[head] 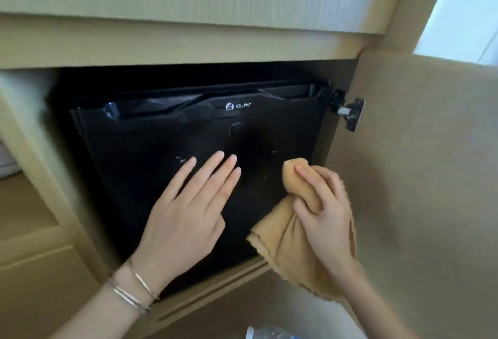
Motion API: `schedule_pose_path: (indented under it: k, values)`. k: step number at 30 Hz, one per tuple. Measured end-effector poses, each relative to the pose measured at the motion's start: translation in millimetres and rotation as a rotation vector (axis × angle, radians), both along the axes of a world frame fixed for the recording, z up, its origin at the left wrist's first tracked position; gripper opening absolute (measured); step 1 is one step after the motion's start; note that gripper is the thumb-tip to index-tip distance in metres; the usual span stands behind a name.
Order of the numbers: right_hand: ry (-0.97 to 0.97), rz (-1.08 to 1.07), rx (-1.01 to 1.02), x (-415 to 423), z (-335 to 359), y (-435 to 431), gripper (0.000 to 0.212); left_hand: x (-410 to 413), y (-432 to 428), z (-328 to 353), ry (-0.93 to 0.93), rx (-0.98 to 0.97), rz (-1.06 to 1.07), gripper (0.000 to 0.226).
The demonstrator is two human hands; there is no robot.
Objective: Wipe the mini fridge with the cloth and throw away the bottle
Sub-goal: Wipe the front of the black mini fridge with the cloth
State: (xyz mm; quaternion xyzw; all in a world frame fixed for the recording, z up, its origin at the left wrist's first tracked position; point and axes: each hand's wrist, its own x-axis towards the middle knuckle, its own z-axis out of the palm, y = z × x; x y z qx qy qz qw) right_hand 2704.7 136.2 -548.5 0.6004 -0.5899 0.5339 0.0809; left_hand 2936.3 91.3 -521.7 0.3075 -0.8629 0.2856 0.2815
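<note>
A black mini fridge (134, 155) with a white WELLWAY logo sits inside a beige cabinet recess, its door facing me. My left hand (188, 212) lies flat on the fridge door with fingers spread, holding nothing. My right hand (323, 203) grips a bunched tan cloth (288, 241) and presses its upper end against the right part of the door. The rest of the cloth hangs down below my wrist. The top of a clear plastic bottle (266, 333) with a white cap shows at the bottom edge of the view, apart from both hands.
The cabinet door (420, 177) stands swung open to the right on a black hinge (350, 112). A beige countertop edge (188, 42) overhangs the recess. A lower shelf unit (27, 217) lies to the left. A window (463, 9) shows at the top right.
</note>
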Motion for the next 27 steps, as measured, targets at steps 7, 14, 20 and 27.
schedule_pose_path:
  k: [7,14,20,27]
  values:
    - [-0.061,-0.035,-0.027,-19,28,-59,0.052,1,-32,44,0.022,-0.087,0.19,0.06]
    - [-0.021,-0.109,-0.089,-17,-4,-89,0.051,13,-51,33,-0.024,-0.172,0.187,0.058]
    - [0.097,-0.043,-0.043,-30,-19,-78,0.045,26,-52,26,0.034,-0.206,0.157,0.062]
    - [0.236,0.097,-0.093,34,-10,-38,0.049,53,-31,9,0.157,-0.11,0.367,0.069]
